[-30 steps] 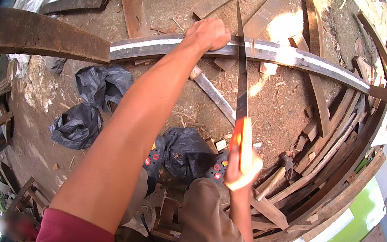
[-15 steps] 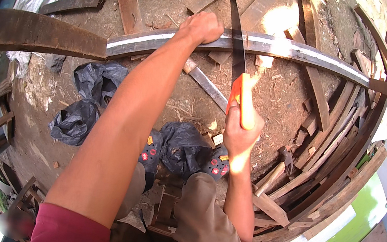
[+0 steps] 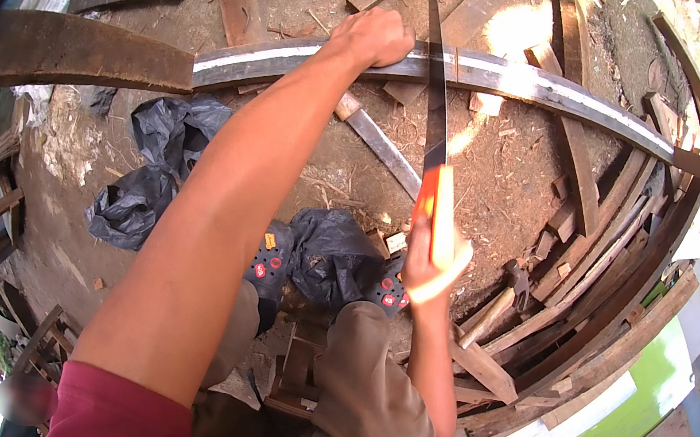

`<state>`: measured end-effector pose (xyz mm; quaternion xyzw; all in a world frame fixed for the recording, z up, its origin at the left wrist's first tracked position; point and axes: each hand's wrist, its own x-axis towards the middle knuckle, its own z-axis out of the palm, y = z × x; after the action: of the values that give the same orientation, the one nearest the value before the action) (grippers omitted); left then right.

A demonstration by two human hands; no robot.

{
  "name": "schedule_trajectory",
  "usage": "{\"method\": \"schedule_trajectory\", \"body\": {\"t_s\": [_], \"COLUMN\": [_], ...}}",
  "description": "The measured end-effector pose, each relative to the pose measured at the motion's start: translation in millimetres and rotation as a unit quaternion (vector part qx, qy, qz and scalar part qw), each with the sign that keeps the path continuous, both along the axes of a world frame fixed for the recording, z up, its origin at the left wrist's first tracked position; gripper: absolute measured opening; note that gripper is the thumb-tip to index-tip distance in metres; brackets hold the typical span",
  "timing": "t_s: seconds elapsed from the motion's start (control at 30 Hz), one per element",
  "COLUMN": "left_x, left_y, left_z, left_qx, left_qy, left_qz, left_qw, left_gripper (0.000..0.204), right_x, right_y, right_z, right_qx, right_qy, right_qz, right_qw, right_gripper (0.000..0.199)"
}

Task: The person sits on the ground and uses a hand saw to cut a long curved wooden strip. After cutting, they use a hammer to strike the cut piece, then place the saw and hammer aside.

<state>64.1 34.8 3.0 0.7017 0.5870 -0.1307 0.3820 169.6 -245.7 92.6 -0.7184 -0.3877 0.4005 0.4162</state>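
Note:
A long wooden plank (image 3: pixel 556 91) runs across the upper part of the view, resting on a rusty brown beam (image 3: pixel 78 51) at the left. My left hand (image 3: pixel 377 36) presses down on the plank's top edge. My right hand (image 3: pixel 426 265) grips the orange handle of a hand saw (image 3: pixel 434 105). The saw's thin blade stands on edge and crosses the plank just to the right of my left hand.
Black plastic bags (image 3: pixel 145 181) lie on the dirt beside my dark clogs (image 3: pixel 272 263). A machete (image 3: pixel 382 147) lies on the ground under the plank. Scrap wood pieces (image 3: pixel 596 253) pile up at the right, next to a green and white board (image 3: pixel 597 436).
My right hand has pushed the saw forward and back across the plank; the handle now sits a little lower than half a second ago. My left hand stays on the plank.

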Motion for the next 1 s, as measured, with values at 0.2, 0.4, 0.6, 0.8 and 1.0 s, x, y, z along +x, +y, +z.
{"method": "schedule_trajectory", "body": {"t_s": [0.2,0.4,0.6,0.8,1.0], "left_x": [25.4,0.2,11.6,-4.1,9.2], "left_y": [0.2,-6.7,2.5,-0.2,0.7], "left_z": [11.8,-15.2,-10.2,-25.0,-14.5], "left_qx": [0.020,0.064,0.066,0.137,0.074], "left_qy": [-0.042,-0.035,-0.033,-0.058,-0.025], "left_qz": [0.004,0.020,0.038,0.025,0.019], "left_qw": [0.999,0.997,0.997,0.989,0.997], "left_gripper": [0.050,0.050,0.051,0.045,0.042], "right_x": [16.4,5.2,13.3,11.2,11.3], "right_y": [-79.3,20.5,-73.3,15.4,-74.8], "right_z": [23.7,7.2,23.2,7.8,26.3], "right_qx": [-0.018,-0.057,-0.023,-0.072,-0.007], "right_qy": [-0.029,-0.057,-0.056,-0.046,0.028], "right_qz": [-0.018,0.037,0.039,0.023,-0.022], "right_qw": [0.999,0.996,0.997,0.996,0.999], "right_gripper": [0.016,0.023,0.019,0.018,0.026]}}
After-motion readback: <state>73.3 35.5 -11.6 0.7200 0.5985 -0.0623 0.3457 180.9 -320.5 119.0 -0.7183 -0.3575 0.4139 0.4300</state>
